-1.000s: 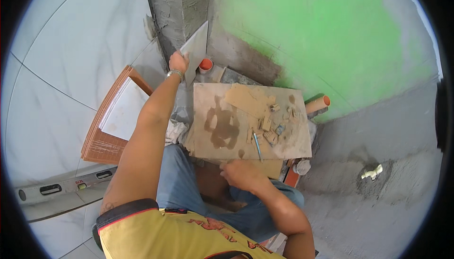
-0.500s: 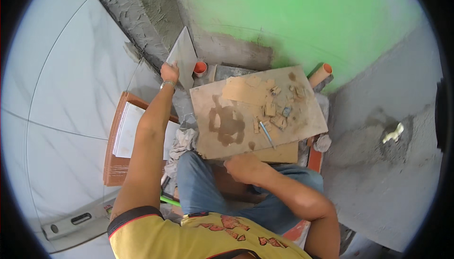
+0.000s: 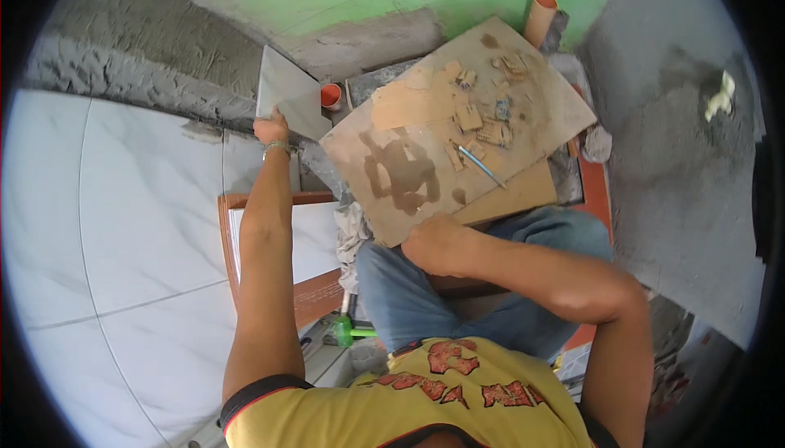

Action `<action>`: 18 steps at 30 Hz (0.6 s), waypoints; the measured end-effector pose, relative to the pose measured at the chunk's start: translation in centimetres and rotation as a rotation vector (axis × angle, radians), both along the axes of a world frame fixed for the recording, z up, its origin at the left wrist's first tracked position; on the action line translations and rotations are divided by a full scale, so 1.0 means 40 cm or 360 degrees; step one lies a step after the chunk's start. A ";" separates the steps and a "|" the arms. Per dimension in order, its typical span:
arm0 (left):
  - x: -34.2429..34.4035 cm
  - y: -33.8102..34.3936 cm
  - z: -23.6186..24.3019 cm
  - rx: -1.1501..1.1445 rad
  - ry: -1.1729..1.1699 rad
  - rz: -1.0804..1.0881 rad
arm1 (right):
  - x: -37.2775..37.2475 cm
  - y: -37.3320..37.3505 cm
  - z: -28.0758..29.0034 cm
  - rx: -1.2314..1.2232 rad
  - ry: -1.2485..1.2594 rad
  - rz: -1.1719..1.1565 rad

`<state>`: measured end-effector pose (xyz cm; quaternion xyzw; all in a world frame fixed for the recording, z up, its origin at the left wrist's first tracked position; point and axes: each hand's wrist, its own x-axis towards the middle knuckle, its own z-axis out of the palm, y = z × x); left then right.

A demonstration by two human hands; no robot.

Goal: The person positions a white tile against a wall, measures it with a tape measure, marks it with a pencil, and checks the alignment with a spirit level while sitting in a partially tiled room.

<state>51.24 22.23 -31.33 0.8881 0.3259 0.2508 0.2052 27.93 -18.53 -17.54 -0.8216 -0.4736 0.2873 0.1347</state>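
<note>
My left hand (image 3: pixel 272 127) is stretched far forward and grips the near edge of a pale tile (image 3: pixel 288 96). The tile stands upright, tilted, beside the rough mortar strip. My right hand (image 3: pixel 437 244) is curled closed at the near edge of a stained tan board (image 3: pixel 360 150); its fingertips are turned under, so whatever it holds, if anything, is hidden. On the board lie a light blue pen (image 3: pixel 481 166), a flat piece of cardboard (image 3: pixel 411 105) and several small tan broken pieces (image 3: pixel 468 117).
Large white marbled tiles (image 3: pixel 155 203) cover the left side. White tiles in reddish-brown packing (image 3: pixel 315 297) lie beside my left arm, near a crumpled cloth (image 3: pixel 352 231) and a green-headed tool (image 3: pixel 343 331). Orange pipes (image 3: pixel 540 19) stand behind the board; a grey wall (image 3: pixel 654 178) rises right.
The whole view has turned, so the board and wall appear rotated. My left hand keeps its hold on the tile's edge. My right hand stays closed by the board's near edge.
</note>
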 end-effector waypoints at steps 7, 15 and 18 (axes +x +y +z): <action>0.014 0.017 -0.023 -0.0086 -0.0022 0.0005 | 0.001 0.012 -0.031 -0.0188 0.0077 0.0046; 0.017 0.038 -0.033 -0.0015 -0.0097 -0.0010 | -0.006 0.018 -0.010 -0.0086 -0.0009 0.0081; 0.010 0.016 -0.024 -0.0034 -0.0097 -0.0015 | -0.005 0.020 -0.018 -0.0044 -0.0014 0.0063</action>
